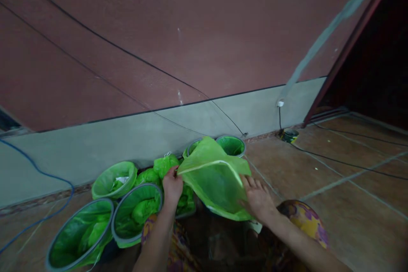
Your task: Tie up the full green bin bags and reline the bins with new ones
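Note:
A light green plastic bag (219,182) spreads wide-mouthed between my hands, above the floor in front of my knees. My left hand (173,185) pinches the bag's left edge. On the opposite side, my right hand (259,197) holds the rim, its fingers along the outside and the thumb toward the inside. Whatever is under the bag is mostly hidden by it. Left of my left hand stands a grey-rimmed bin (161,197) lined with the same green plastic, with a crumpled green bundle inside.
More green-lined bins (111,206) stand at the left, one a lighter green bin (95,187). Filled green bags (165,165) and another lined bin (244,148) sit by the wall. A small tin (290,136) stands right. A blue cable (47,174) and black cable (350,163) cross the floor.

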A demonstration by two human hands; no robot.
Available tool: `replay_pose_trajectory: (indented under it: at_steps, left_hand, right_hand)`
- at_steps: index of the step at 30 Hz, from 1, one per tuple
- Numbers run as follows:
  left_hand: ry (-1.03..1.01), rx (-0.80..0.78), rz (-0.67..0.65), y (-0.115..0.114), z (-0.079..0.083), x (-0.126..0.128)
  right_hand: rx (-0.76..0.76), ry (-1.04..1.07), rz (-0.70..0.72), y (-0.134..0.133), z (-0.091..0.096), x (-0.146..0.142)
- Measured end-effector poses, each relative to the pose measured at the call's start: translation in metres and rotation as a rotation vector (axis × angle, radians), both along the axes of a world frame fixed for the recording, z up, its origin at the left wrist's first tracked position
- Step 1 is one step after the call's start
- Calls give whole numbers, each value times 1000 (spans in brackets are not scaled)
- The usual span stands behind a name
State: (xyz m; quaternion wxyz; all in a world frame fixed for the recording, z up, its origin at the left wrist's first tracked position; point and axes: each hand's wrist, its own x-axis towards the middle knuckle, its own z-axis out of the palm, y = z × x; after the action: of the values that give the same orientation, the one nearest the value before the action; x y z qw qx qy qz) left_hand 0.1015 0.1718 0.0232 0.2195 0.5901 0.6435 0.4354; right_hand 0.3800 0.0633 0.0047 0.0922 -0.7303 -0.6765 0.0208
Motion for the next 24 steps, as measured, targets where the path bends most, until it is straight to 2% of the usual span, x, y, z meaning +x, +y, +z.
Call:
replay_pose_trajectory:
  at_steps: [2, 5, 8, 10, 14, 19, 21, 24]
  left_hand:
    - [67, 35, -24, -4, 14, 11]
    - [154, 67, -51, -11, 31, 25]
    - [201, 66, -88, -14, 37, 33]
    - [202, 65, -103, -13, 37, 36]
    - [200, 39, -118, -13, 30, 48]
    - [186, 12, -149, -18, 14, 60]
    - [130, 33, -100, -18, 8, 53]
    - [88, 83, 29, -14, 5, 29]
  right_hand:
    - [134, 67, 61, 13, 19, -28]
    - [342, 150, -59, 37, 49, -49]
    - [452, 161, -119, 57, 75, -41]
    - [408, 197, -97, 63, 84, -31]
    - [292, 330, -7, 59, 75, -26]
    - [349, 431, 67, 45, 49, -38]
    - [363, 403, 105, 40, 42, -34]
    - [352, 317, 128, 35, 37, -19]
